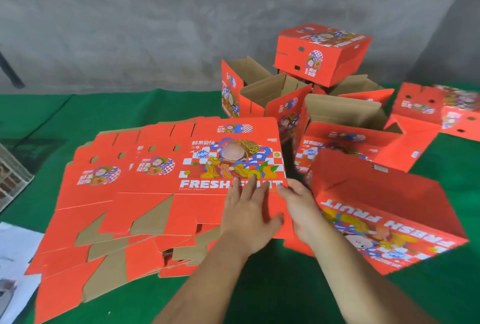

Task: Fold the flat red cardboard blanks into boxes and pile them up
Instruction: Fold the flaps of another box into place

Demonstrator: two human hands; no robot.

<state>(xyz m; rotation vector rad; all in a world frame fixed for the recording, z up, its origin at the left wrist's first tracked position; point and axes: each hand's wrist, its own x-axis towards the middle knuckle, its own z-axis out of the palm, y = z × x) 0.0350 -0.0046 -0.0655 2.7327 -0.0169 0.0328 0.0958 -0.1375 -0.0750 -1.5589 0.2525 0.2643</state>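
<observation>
Blanks lie fanned at nine o'clock on the green table, the top blank offset so its edge is free. My left hand presses it flat, fingers straight, steadying it; my right hand curls round its three-o'clock edge to lift it. Folded boxes pile at one o'clock, clear of my work.

Lit evenly by soft, diffuse light, moderately bright, with no glare and only faint shadows beneath the flat red blanks on the green table. Softened throughout by compression; smeared by motion blur at the far right edge. Bowed outward toward the corners by wide-angle distortion.
</observation>
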